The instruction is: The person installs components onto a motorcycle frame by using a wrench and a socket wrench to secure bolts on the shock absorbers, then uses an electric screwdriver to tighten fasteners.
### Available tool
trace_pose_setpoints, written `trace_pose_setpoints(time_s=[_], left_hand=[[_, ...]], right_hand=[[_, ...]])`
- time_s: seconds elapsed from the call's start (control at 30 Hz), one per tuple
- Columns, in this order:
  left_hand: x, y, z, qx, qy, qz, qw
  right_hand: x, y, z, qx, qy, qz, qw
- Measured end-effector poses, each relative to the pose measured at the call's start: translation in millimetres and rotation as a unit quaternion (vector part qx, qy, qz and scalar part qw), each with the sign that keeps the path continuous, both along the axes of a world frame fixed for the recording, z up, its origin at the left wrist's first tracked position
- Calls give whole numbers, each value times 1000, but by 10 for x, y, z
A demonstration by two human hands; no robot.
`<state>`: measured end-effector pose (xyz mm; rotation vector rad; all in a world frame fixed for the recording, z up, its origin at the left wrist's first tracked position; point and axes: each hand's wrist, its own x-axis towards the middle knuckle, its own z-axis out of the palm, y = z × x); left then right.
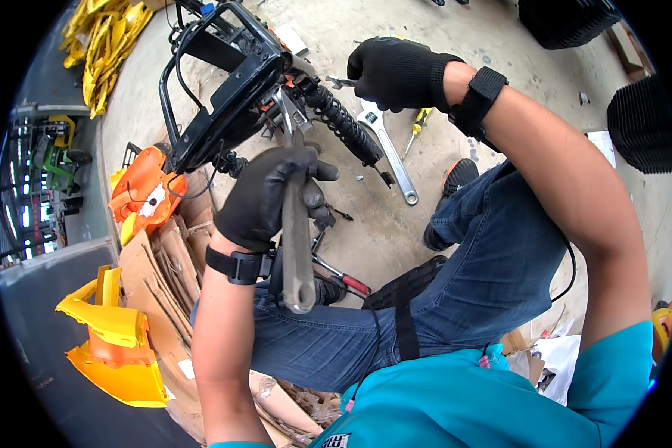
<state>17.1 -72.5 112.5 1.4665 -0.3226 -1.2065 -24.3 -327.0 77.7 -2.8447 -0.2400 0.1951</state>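
Observation:
My left hand (pixel 265 196), in a black glove, is closed around a long grey adjustable wrench (pixel 299 257). The wrench's jaw reaches up to the black tubular frame (pixel 228 88) of a small vehicle, by the upper end of a black coil-spring shock absorber (pixel 341 123). Whether the jaw grips a bolt there I cannot tell. Across from it, my right hand (pixel 403 73), gloved in black too, is closed on a small open-end wrench (pixel 342 82). That wrench's head points left toward the shock absorber's top and looks apart from it.
A second adjustable wrench (pixel 390 155) and a yellow-handled screwdriver (pixel 418 128) lie on the concrete floor. Near my left leg is a red-handled tool (pixel 355 284). Orange (pixel 148 190) and yellow (pixel 116 340) plastic body panels and flattened cardboard (pixel 157 276) are at left. Black ribbed tires (pixel 642 123) stand right.

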Motion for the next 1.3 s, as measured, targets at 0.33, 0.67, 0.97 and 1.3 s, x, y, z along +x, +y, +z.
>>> trace_pose_setpoints(time_s=[0.33,0.67,0.97,1.3], left_hand=[[182,1,140,18,64,5,998],[-9,-110,7,49,27,-19,998],[-246,-127,-448,83,-42,40,995],[-156,-198,-269,85,-15,56,995]], right_hand=[[-50,62,121,78,64,-81,992],[-21,146,238,37,87,-115,989],[-74,219,239,27,110,-74,991],[-88,185,205,23,60,-94,994]])
